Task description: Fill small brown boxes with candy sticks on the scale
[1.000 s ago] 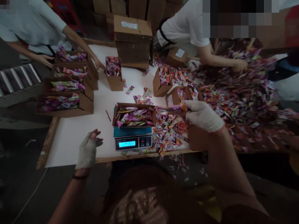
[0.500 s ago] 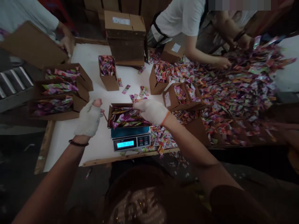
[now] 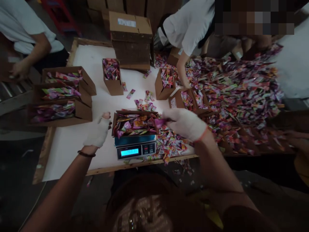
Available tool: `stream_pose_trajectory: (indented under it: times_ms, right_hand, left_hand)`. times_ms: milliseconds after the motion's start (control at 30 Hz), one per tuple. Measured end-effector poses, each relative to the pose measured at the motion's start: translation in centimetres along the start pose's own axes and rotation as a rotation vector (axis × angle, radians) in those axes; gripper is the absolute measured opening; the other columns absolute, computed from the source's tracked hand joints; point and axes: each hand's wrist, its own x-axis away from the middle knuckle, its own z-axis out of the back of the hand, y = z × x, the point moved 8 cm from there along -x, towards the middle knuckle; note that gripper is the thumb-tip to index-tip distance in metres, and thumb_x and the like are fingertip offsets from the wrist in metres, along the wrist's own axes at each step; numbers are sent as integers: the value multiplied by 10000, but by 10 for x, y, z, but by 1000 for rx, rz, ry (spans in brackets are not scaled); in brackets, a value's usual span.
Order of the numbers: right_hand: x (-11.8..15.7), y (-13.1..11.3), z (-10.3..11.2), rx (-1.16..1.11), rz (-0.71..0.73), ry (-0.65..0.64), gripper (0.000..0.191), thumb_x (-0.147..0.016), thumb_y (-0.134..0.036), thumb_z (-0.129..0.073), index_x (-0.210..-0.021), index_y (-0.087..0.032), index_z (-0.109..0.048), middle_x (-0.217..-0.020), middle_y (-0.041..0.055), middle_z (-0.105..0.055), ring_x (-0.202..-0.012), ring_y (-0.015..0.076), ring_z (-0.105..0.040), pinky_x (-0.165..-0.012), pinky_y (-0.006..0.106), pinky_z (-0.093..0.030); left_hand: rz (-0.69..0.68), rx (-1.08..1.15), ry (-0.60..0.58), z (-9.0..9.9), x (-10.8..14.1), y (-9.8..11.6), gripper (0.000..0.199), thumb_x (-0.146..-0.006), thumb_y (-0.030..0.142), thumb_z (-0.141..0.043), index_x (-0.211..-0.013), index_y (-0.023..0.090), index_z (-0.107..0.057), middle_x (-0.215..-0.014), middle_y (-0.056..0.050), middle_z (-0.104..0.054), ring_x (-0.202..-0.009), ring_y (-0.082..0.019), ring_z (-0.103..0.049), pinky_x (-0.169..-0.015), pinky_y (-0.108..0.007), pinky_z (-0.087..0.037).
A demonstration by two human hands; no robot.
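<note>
An open cardboard box full of small purple and pink packets rests on a digital scale with a lit blue display. My right hand, in a white glove, is just right of the box and pinches a purple packet at the box's right edge. At the box's left side is my left hand, gloved with bare fingertips; its fingers are curled near the box flap, and whether they grip it is too dark to tell. Loose packets lie behind the box.
Three filled boxes stand at the left, and another filled box farther back. Stacked cartons are at the back. A big heap of packets covers the right side. People in white shirts work across the table.
My right hand has moved right, out of the box, with a purple packet. My left hand shifted slightly right and down. The person at left moved a carton away; a co-worker's arm reached nearer.
</note>
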Motion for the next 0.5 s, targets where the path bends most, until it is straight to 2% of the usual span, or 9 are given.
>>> stream_pose_trajectory:
  times_ms: [67,133,200,267,333,367,433,500]
  right_hand:
    - [16,22,6,78,-103,-16,286,-968,-196,-649,-1188,-197,-832,-1109,114,-825,-965,261,-743,-806,349,-518]
    - [15,13,4,79,-65,-9,327,-988,-193,-651,-1271,-195,-815,-1191,129,-819,-1012,267,-748,-843,358,-531]
    - [-2,-27,-3,-10,113,15,328,-1050,-228,-637,-1336,-208,-797,-1289,123,-806,-1116,262,-751,-925,356,-550]
    - [-24,-82,-17,-108,317,20,328,-1083,-337,-680,-1369,-214,-784,-1358,117,-788,-1203,269,-745,-974,356,-565]
    - [-45,-129,-34,-118,428,15,434,-1054,-451,-759,-1406,-197,-766,-1388,136,-775,-1220,299,-747,-960,382,-588]
    - [-55,-147,-43,-91,453,9,440,-1048,-440,-769,-1407,-187,-763,-1381,145,-775,-1213,308,-750,-949,394,-594]
    - [-67,-168,-56,-38,474,-4,331,-1065,-306,-716,-1363,-175,-775,-1336,148,-787,-1190,300,-754,-939,395,-589]
    - [-68,-170,-56,-77,496,1,251,-1065,-171,-631,-1254,-183,-795,-1269,122,-802,-1149,264,-748,-935,367,-567]
  left_hand:
    - [49,49,18,7,1,-13,721,-718,851,-732,-1043,207,-741,-1110,-114,-740,-882,-256,-674,-789,-404,-553]
    - [73,74,28,10,2,-22,740,-693,869,-737,-1027,208,-741,-1150,-123,-743,-871,-240,-669,-766,-388,-552]
    - [79,107,47,11,2,-25,747,-689,865,-744,-1046,209,-741,-1171,-124,-743,-853,-225,-663,-748,-377,-559]
    - [72,129,61,8,1,-24,740,-704,848,-741,-1075,208,-738,-1176,-125,-744,-840,-219,-664,-724,-370,-564]
    - [59,126,76,6,0,-20,706,-747,821,-720,-1095,207,-738,-1166,-126,-745,-848,-227,-676,-704,-367,-566]
    - [51,116,79,5,0,-17,680,-773,804,-708,-1103,209,-741,-1161,-126,-746,-863,-236,-687,-698,-366,-568]
    - [39,95,87,5,1,-14,623,-823,764,-690,-1115,217,-751,-1164,-128,-752,-902,-255,-708,-695,-367,-575]
    - [49,98,88,7,2,-16,584,-856,737,-675,-1115,220,-755,-1188,-135,-758,-921,-264,-723,-698,-367,-578]
